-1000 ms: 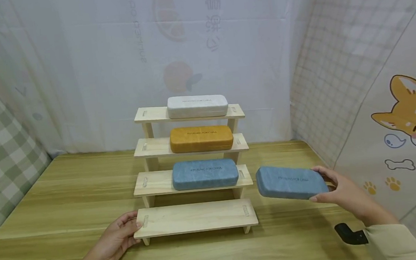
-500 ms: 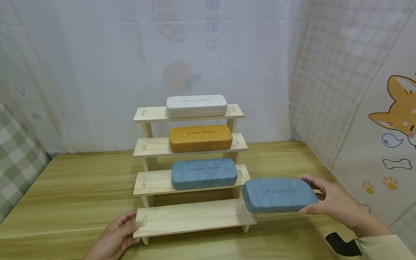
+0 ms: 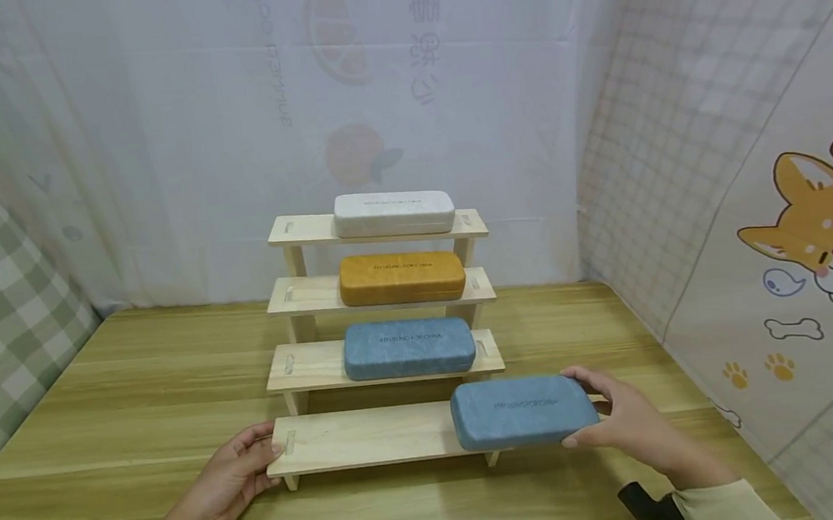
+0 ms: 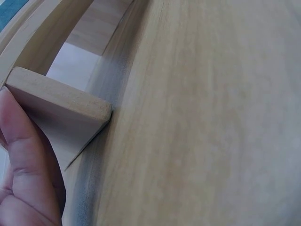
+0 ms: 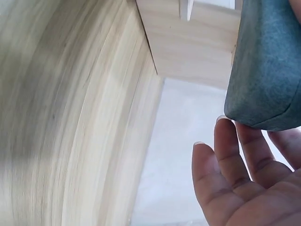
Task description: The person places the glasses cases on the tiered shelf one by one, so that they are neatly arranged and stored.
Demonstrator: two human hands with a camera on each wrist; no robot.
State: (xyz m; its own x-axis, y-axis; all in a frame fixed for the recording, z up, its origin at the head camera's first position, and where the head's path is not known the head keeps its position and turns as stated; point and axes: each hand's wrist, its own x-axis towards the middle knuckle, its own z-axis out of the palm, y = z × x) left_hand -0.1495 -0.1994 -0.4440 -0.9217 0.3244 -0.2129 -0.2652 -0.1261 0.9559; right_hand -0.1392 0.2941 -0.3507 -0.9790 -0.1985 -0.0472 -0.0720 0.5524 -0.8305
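My right hand point(image 3: 623, 420) grips the right end of a blue glasses case point(image 3: 525, 411), thumb at the front and fingers behind. The case overlaps the right end of the bottom step in the head view. Seen from the right wrist, fingertips touch the lower edge of the blue case point(image 5: 265, 70). My left hand point(image 3: 230, 479) holds the left end of the bottom step of a wooden tiered stand point(image 3: 366, 438). In the left wrist view, the left thumb point(image 4: 28, 155) lies by the stand's leg point(image 4: 61, 108).
A second blue case point(image 3: 409, 348), an orange case point(image 3: 402, 278) and a white case point(image 3: 394, 213) each sit on a higher step. The stand is on a wood-grain table point(image 3: 135, 387). A white curtain point(image 3: 187, 148) hangs behind, with a printed cloth point(image 3: 680, 184) at right.
The right hand has carried the blue case leftward and down, from beside the stand to over the bottom step's right end. My left hand has stayed in place.
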